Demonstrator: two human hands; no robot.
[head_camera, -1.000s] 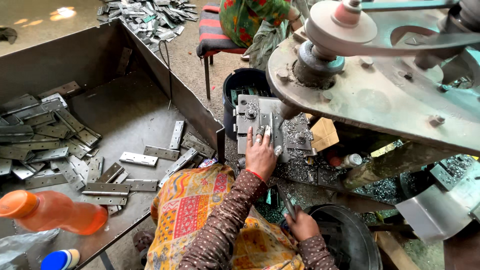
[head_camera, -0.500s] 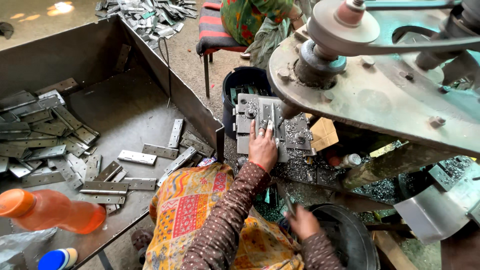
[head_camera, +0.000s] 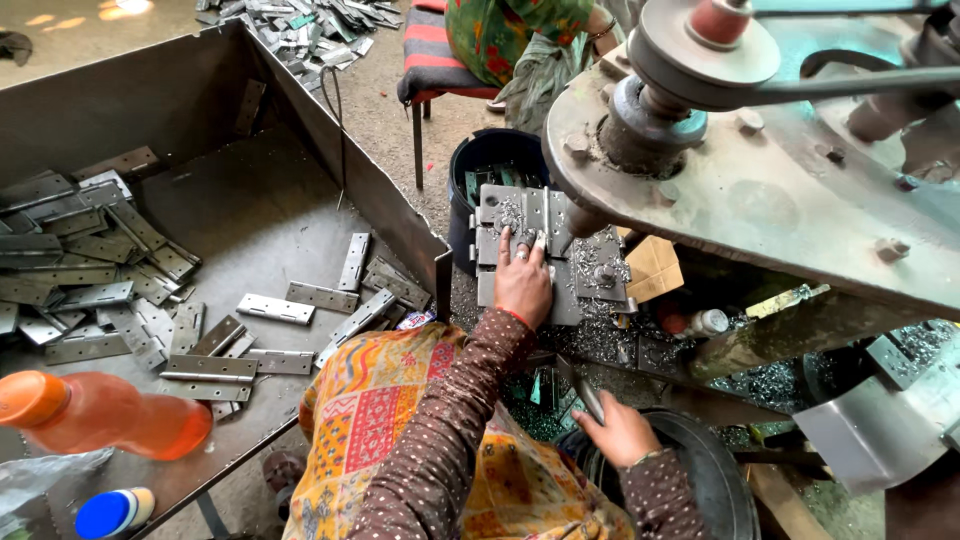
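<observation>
- Hinge plates (head_camera: 545, 215) sit on the grey jig block (head_camera: 560, 265) under the big drill press (head_camera: 760, 190), with bright metal shavings scattered over and around them.
- We judge the work to be in mid-run: a good many flat hinges (head_camera: 90, 260) lie piled in the metal tray (head_camera: 300, 130) at our left, loose ones are strewn toward its near corner, and another heap lies on the floor beyond.
- How many of those are finished we cannot tell; the dark bucket (head_camera: 490, 160) behind the jig holds more pieces.
- Our left hand (head_camera: 523, 282) lies flat and spread on the jig, fingertips pressing down on the plates near the spindle; it pins them and grips nothing.
- Our right hand (head_camera: 622, 432) is lower, by the rim of a round black tub (head_camera: 715, 470), fingers curled around a thin dark metal piece (head_camera: 580, 385) that points up and left.
- An orange bottle (head_camera: 105, 415) rests at the tray's near edge.
</observation>
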